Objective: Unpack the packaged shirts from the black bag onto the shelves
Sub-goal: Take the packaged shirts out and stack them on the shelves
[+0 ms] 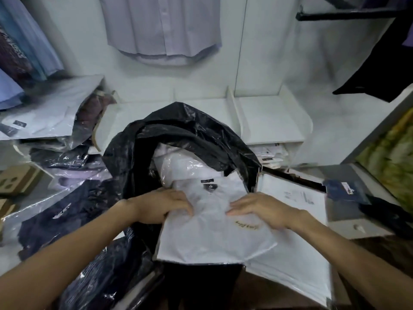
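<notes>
**Both hands on a white packaged shirt at the mouth of the black bag**

The black bag (169, 139) stands open in the middle of the scene, its crumpled rim pushed back toward the far side. A white packaged shirt (212, 229) in clear plastic lies half out of its mouth, collar end toward the bag, near end resting over more white packaged shirts (297, 265) stacked to the right. Another wrapped white shirt (178, 166) shows deeper inside the bag.

The left hand (164, 205) holds the left edge of the top package, fingers curled over it. The right hand (261, 209) lies on the right part of the same package, fingers fairly straight and pressing down on the plastic.

Behind the bag, the white shelves (268, 121) are split by upright dividers; a lower compartment to the right holds a few folded packages. To the left, dark packaged shirts (67, 218) lie in a loose pile, with a white package (44, 117) tilted above them. A pale shirt (163, 27) hangs on the far wall.
</notes>
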A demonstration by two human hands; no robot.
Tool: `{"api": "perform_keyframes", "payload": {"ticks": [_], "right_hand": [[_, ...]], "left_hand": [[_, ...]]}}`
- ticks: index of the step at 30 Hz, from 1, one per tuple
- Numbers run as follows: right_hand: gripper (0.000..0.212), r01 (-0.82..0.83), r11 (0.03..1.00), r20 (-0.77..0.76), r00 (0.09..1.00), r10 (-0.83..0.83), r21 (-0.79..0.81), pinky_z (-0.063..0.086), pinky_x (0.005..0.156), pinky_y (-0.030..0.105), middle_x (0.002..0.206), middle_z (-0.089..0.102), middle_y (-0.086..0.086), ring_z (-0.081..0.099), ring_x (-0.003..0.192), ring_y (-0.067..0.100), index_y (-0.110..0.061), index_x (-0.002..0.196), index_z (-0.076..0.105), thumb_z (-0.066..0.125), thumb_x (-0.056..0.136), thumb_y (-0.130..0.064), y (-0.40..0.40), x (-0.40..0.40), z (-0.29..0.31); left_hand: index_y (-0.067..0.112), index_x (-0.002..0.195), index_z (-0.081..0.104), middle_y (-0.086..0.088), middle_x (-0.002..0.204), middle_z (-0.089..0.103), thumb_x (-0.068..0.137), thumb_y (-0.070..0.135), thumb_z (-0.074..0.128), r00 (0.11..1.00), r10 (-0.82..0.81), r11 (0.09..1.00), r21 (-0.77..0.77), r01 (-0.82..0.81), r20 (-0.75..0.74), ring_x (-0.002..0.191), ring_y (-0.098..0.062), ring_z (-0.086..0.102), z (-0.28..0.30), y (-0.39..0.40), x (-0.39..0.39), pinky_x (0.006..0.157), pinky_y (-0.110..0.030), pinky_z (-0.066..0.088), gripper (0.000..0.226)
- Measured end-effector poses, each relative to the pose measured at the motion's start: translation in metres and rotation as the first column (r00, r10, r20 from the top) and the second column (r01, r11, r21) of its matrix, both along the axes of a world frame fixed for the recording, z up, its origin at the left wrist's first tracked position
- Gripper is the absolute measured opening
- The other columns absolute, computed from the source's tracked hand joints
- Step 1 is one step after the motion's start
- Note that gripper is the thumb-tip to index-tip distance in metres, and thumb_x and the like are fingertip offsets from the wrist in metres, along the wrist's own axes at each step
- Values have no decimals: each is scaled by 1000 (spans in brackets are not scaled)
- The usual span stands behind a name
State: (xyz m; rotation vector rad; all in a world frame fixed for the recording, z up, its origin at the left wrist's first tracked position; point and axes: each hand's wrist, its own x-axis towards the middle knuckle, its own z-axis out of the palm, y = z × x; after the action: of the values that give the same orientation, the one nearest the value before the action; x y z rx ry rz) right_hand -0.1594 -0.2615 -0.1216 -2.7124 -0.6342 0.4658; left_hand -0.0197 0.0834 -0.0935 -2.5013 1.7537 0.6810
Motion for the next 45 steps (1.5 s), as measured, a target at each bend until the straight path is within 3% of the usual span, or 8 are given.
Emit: {"api": "perform_keyframes", "payload": {"ticks": [7,11,16,27,31,34,37,45], "right_hand": [[65,-64,992,-302,953,28,-109,18,117,22,164,30,1,24,151,20,-33,151,48,67,91,-14,5,7,-29],[54,372,926,-325,885,-334,61,25,113,17,156,37,4,35,147,20,-23,143,56,58,94,0,7,31,-21],[76,832,541,-415,538,-734,121,41,110,30,153,39,12,47,137,28,-15,158,30,68,95,-30,31,50,-34],[73,562,806,-440,685,-580,-188,50,53,23,112,54,6,64,69,18,-19,152,36,64,86,-4,47,58,-4],[49,377,761,-90,866,-492,-529,51,80,31,127,65,1,67,111,23,-26,139,56,63,91,-31,66,78,16],[40,438,864,2,892,-452,-248,54,91,41,124,64,6,64,115,32,-30,136,59,57,96,-37,80,104,16],[52,383,923,38,923,-382,-37,49,102,46,133,50,11,55,124,36,-20,145,49,61,95,-27,91,142,11],[106,221,920,199,966,-163,-323,10,126,39,169,10,17,7,156,34,-8,159,20,75,82,-54,136,231,-19]], "left_hand": [[25,156,36,-7,161,29,94,11,58,947,292,935,247,-253,-134,153,-24,20,-22,-19,-3,119,-21,15,67],[15,151,38,-12,146,51,97,12,51,629,719,672,66,-737,-296,137,-28,45,-29,-38,12,111,-26,36,56],[12,160,20,-14,158,36,91,21,61,322,864,407,161,-899,-386,142,-30,40,-43,-56,14,117,-35,36,81],[5,125,55,-8,105,68,84,7,68,707,706,666,376,-644,-41,102,-24,66,-28,-47,23,88,-32,54,43],[5,149,41,-22,149,45,95,4,50,667,744,657,217,-722,-38,137,-36,47,-9,-70,36,111,-38,43,55],[3,147,41,-27,145,44,90,2,47,695,719,685,144,-715,28,132,-42,49,5,-89,50,108,-45,46,57],[4,139,50,-24,136,54,92,7,47,748,654,743,95,-663,113,122,-39,58,22,-101,57,100,-46,52,47],[15,123,65,-10,130,65,89,11,45,696,716,691,-84,-718,-64,124,-33,57,106,-107,95,102,-37,47,40]]}}
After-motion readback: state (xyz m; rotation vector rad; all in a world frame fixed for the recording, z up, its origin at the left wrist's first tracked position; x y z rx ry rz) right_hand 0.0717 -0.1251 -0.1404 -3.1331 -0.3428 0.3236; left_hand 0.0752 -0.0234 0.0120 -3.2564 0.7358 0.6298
